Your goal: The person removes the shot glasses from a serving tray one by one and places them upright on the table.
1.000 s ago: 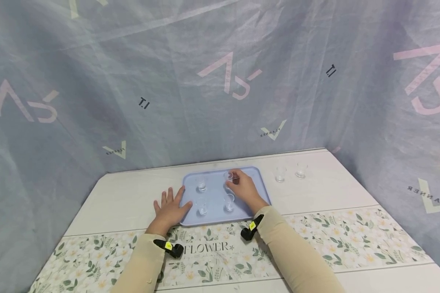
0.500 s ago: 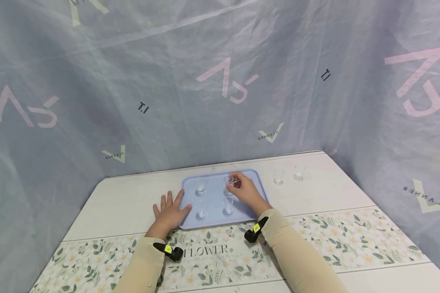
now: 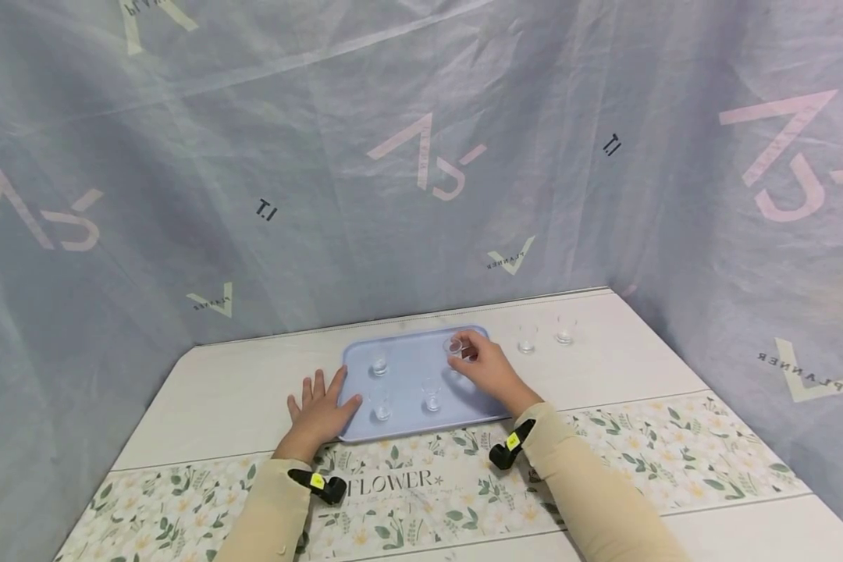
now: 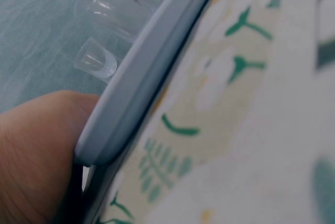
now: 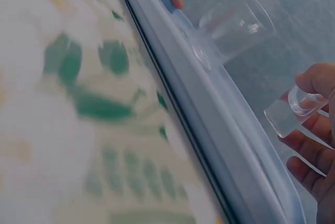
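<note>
My right hand (image 3: 490,367) pinches a small clear shot glass (image 3: 453,349) between thumb and fingers, over the back right part of a light blue tray (image 3: 413,371). In the right wrist view that glass (image 5: 282,116) is tilted, with the fingers around one end. My left hand (image 3: 318,414) rests with fingers spread at the tray's left edge. Its thumb reaches over the rim in the head view. Three other glasses stand on the tray: one back left (image 3: 379,364), one front left (image 3: 382,407) and one front centre (image 3: 432,398).
Two more clear glasses stand on the table right of the tray, one nearer (image 3: 527,340) and one farther right (image 3: 564,331). A floral printed band (image 3: 407,499) crosses the table in front. Behind hangs a grey-blue cloth (image 3: 365,257).
My right hand has moved to the right across the tray with the glass in its fingers. The left hand stays at the tray's left edge. The head view has shifted slightly.
</note>
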A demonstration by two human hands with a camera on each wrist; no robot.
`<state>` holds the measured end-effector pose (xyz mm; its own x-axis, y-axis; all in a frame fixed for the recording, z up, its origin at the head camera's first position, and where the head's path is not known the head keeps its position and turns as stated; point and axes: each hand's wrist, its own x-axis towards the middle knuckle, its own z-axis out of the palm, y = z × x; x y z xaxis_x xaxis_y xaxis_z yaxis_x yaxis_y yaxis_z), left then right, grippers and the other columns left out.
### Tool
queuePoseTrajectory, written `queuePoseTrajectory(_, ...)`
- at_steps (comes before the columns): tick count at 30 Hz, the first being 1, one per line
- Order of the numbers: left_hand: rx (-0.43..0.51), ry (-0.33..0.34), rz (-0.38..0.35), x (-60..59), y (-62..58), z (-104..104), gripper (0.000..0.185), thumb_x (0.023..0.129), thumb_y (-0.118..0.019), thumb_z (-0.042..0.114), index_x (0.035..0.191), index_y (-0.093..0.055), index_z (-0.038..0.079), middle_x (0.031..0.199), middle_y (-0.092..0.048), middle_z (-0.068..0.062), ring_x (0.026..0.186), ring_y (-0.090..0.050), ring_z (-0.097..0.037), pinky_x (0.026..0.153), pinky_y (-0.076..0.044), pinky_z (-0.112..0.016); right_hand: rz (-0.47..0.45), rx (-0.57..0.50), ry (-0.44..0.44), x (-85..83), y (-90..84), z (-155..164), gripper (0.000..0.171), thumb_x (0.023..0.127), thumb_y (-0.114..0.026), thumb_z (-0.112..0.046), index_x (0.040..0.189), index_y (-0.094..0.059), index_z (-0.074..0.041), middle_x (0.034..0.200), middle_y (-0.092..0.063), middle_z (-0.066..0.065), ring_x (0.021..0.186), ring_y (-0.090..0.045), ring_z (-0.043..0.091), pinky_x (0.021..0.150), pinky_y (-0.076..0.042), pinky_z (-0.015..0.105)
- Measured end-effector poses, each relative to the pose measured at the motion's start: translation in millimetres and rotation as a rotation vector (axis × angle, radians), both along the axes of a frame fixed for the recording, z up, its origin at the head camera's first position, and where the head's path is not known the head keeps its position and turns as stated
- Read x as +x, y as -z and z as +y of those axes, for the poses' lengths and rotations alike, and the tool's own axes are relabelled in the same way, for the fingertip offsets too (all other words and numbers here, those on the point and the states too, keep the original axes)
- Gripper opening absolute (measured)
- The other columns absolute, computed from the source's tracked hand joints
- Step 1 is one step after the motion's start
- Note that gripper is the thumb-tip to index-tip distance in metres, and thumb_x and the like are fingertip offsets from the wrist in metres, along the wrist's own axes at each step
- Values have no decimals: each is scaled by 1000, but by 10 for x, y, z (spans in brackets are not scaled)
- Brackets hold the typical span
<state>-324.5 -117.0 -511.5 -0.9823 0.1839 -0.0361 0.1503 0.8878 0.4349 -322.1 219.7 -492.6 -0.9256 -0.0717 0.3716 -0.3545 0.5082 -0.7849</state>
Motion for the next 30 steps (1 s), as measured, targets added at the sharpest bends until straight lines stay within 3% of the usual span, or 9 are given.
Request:
queuePoseTrajectory(11,-13,8,-11,-59,62,-16,80,101,-41,61,164,-13,20,167,6,-26,151,15,-47,111,17,-70,-7,-8,-68,170,-2,383,34,91,-76,-14,121,-64,-5,108,-70,8,93,-67,22,82,-54,36)
queuePoseTrajectory(22,-15,12,-4,-94,127,-47,81,100,-42,62,164,-15,20,166,6,-26,151,14,-48,110,16,-72,1,-19,-59,235,51,648,38,90,-78,-15,124,-64,-4,107,-71,9,88,-67,21,74,-54,29)
queuePoseTrajectory(30,-17,11,-5,-105,138,-50,82,100,-42,62,164,-14,20,166,6,-26,151,15,-48,110,17,-72,-4,-13,-39,272,77,791,38,90,-78,-15,124,-64,-5,108,-71,7,90,-67,21,77,-54,29)
